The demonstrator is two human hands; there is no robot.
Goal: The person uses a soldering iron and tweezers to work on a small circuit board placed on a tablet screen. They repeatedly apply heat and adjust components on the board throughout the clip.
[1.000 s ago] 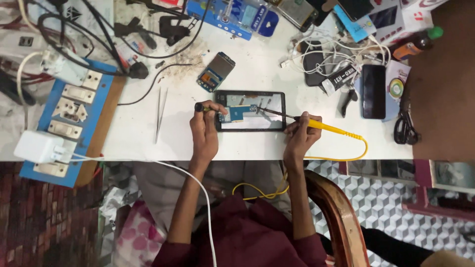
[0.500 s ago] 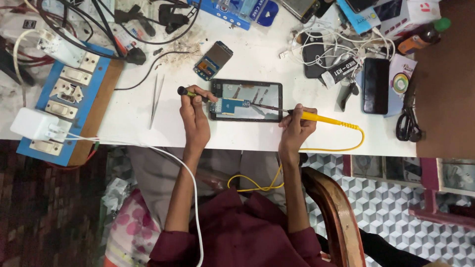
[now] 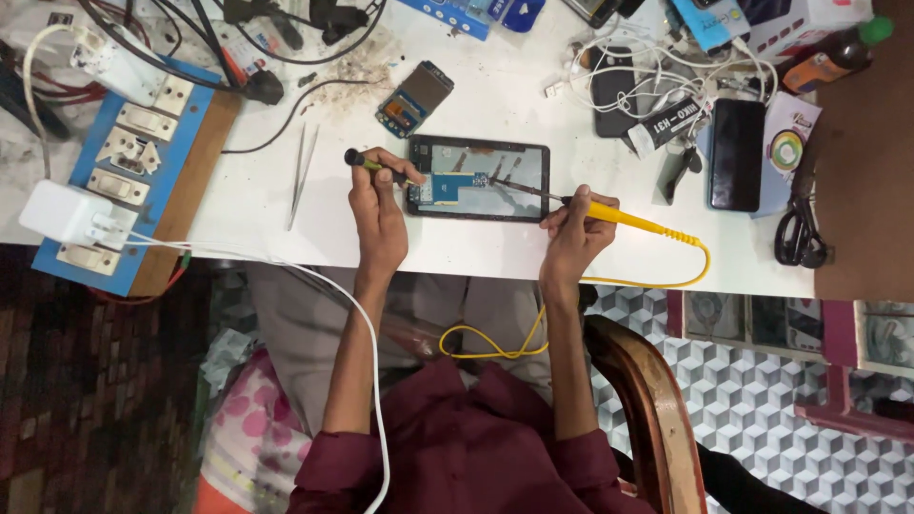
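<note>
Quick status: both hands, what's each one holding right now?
Left hand: closed on a screwdriver, at the opened tablet.
Right hand: closed on a yellow soldering iron, tip over the tablet.

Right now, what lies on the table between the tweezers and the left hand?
Head view: nothing. Between the tweezers and the left hand, gripping a small screwdriver, only bare white table shows.

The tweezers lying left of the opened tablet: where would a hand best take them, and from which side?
Hedged: grip the tweezers across the middle of both thin arms, from above. They lie flat on the white table, apart from the left hand, with bare surface on either side.
</note>
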